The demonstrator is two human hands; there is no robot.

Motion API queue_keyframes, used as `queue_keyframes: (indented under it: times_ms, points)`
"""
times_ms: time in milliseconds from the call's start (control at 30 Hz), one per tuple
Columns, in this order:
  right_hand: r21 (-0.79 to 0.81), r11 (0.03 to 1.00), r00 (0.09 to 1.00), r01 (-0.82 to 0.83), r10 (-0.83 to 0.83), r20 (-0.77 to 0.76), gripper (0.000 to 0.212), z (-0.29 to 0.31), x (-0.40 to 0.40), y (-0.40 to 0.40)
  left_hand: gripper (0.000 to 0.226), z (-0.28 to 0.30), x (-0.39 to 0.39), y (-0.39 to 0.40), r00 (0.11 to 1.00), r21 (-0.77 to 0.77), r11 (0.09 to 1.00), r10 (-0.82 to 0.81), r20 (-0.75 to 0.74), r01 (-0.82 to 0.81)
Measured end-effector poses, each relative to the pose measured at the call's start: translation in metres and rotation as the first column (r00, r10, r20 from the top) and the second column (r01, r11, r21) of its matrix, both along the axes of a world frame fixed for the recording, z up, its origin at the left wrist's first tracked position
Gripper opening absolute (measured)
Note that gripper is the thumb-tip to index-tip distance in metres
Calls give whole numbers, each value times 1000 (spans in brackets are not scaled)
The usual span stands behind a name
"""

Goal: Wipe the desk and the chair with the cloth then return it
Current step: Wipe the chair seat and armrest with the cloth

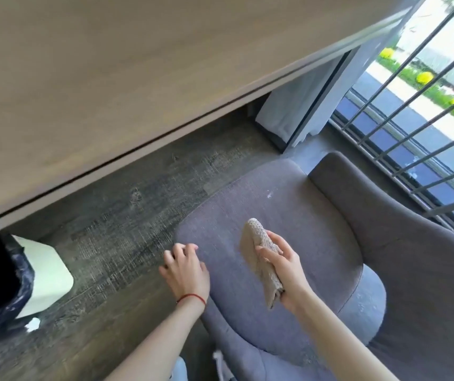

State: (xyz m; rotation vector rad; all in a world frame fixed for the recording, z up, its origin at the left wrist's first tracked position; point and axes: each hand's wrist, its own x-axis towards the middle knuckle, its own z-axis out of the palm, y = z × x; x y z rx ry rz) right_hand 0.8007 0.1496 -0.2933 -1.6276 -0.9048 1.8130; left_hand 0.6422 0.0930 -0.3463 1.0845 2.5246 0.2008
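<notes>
Beige cloth [260, 264] is bunched in your right hand [283, 266], fingers wrapped tight around it, its far end sticking out past your fingertips over the middle of the chair [289, 204] seat. Your left hand [186, 268] is empty, fingers loosely curled, sitting right at the seat's left edge. Plenty of bare grey cushion beyond both hands. Desk [110, 78] edge runs well ahead of your fingers, with open floor [126, 215] between. Bin [41, 273] is off left.

My one head-worn view looks steeply down and forward from close above the chair [289, 215], the desk [110, 78] edge slanting overhead and barred window [418, 105] upper right.
</notes>
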Motion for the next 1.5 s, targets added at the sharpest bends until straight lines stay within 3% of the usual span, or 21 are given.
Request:
queue_keyframes:
  times_ms: [167,367,533,633,700,767,833,1033,1167,1233,1300,1400,1500]
  points:
    - [159,974,957,-162,116,268,42,-47,10,44,23,-13,5,3,996,47,999,31,-80,-27]
    - [286,891,766,-352,98,635,48,-77,11,108,19,-10,6,4,996,14,1000,24,-86,-23]
    - [340,854,653,-394,-1,758,43,-93,17,142,17,-6,7,5,995,-1,1000,8,-100,-8]
    - [336,900,531,-277,-147,834,43,-100,24,157,19,-6,7,2,994,17,1000,18,-110,-16]
    - [289,921,483,-263,-134,865,43,-106,30,169,22,-7,8,2,991,41,999,19,-129,-14]
    - [216,864,400,-454,-19,916,43,-112,29,178,23,-11,7,3,988,67,997,36,-151,-26]
    - [173,748,332,-641,66,941,40,-121,21,173,22,-14,7,4,988,61,998,44,-148,-35]
    - [146,732,335,-665,119,935,31,-136,17,130,23,-10,7,3,990,63,997,42,-136,-34]
    - [271,778,387,-566,-39,921,40,-130,26,159,23,-9,8,4,989,68,997,34,-144,-25]
    - [222,797,381,-562,11,924,46,-132,19,170,23,-11,9,4,988,73,997,42,-152,-31]
    - [162,765,375,-624,110,920,48,-137,10,164,22,-13,9,3,987,69,997,45,-151,-35]
    - [213,678,402,-703,132,906,44,-140,7,148,19,-11,9,3,989,50,998,53,-138,-46]
    - [315,816,483,-485,-50,874,38,-134,14,162,20,-10,10,2,989,57,997,53,-141,-45]
